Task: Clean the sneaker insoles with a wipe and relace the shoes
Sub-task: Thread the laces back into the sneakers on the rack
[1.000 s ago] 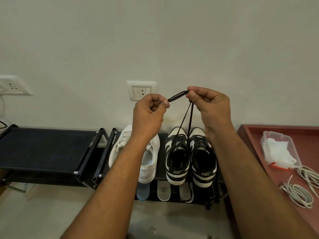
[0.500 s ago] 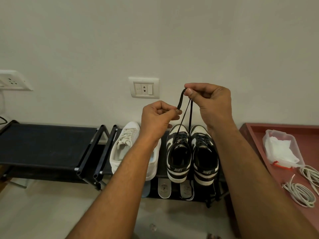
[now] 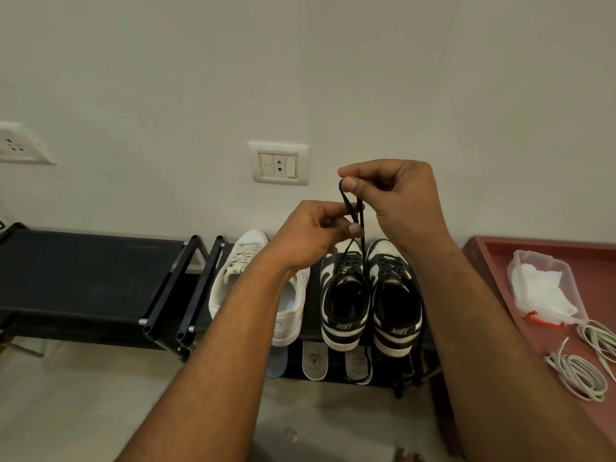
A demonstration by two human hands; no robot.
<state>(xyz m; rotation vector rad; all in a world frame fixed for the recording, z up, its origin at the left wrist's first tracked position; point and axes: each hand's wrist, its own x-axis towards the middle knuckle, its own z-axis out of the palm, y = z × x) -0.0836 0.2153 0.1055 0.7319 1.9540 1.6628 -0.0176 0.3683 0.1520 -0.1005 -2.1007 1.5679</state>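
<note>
Above the black shoe rack point(image 3: 83, 278), mid-air: right hand point(image 3: 396, 195) fingers point(image 3: 350, 184) pinch the top of a loop in the black lace point(image 3: 346, 203). Left hand point(image 3: 316, 235) sits just below and pinches the same lace where its two strands cross. Both hands are clenched on it.

From the crossing, one strand runs into the eyelets of the left black-and-white sneaker point(image 3: 343, 295). The other hangs down between it and the right black-and-white sneaker point(image 3: 396, 295). The pair sits heels-out at the right end of the rack's top tier, side by side.

White sneaker point(image 3: 240, 271) is just left of them, partly hidden by the left forearm. At the front edge of the lower tier, two grey insoles point(image 3: 315, 361) lie under the pair and a blue insole point(image 3: 276, 361) under the white shoe.

Containers: clear plastic box point(image 3: 546, 288) on the red counter point(image 3: 500, 261), far right, holds white wipes point(image 3: 533, 285), with a red clip point(image 3: 533, 316) at its near end. Can't tell if it's lidded. Coiled white laces point(image 3: 576, 371) lie loose on the counter near the box, outside it.

Room: rack stands against a plain off-white wall point(image 3: 300, 78). Socket plate point(image 3: 279, 163) is behind the hands, second plate point(image 3: 16, 145) at far left. Pale floor point(image 3: 66, 395).
</note>
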